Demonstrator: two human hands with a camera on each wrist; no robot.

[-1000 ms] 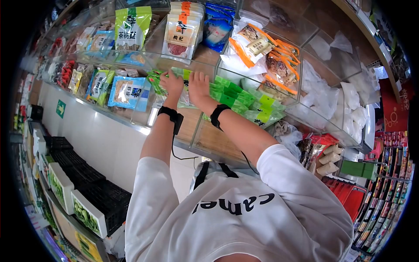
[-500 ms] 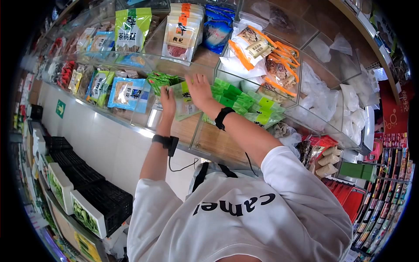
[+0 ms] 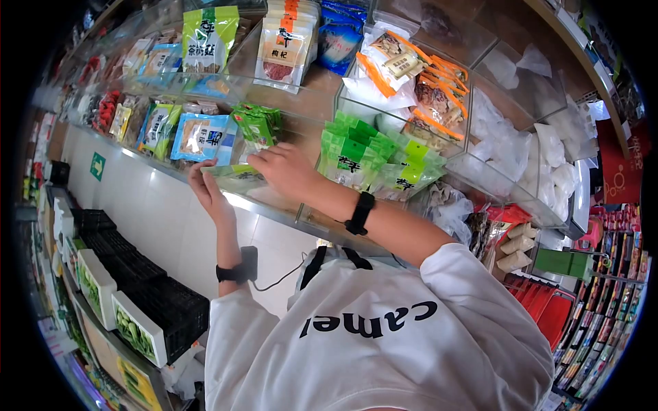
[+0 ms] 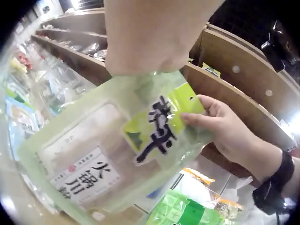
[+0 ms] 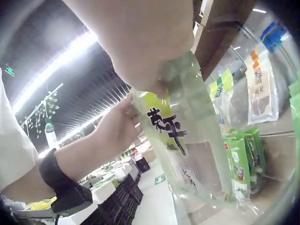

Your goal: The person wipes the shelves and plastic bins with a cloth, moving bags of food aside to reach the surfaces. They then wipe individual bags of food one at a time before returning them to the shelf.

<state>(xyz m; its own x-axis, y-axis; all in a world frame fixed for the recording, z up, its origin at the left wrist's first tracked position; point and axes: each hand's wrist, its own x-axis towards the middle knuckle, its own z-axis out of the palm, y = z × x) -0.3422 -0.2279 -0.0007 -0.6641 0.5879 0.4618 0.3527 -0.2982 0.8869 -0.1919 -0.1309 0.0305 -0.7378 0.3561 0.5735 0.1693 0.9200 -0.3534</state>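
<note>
Both of my hands hold a pale green see-through bag of hot pot noodles (image 4: 112, 150) with a lime label. In the head view the bag is tilted nearly edge-on at the front of the glass-sided counter. My left hand (image 3: 215, 198) grips one edge of it, its fingers partly hidden in the left wrist view. My right hand (image 3: 288, 172) pinches the lime corner, thumb on the front in the left wrist view. Small green packets (image 3: 257, 125) lie just beyond the bag, and several light green bags (image 3: 349, 151) stand to the right of my right hand.
Glass dividers split the counter into bins. Blue bags (image 3: 202, 137) lie at the left, goji packs (image 3: 279, 51) farther back, and orange-edged bags (image 3: 439, 99) at the right. Black crates (image 3: 151, 308) stand on the floor side at the lower left.
Both hands have drawn back from the bin toward my body and left, bringing the noodle bag up and tilting it. The light green bags at the right now lean more upright.
</note>
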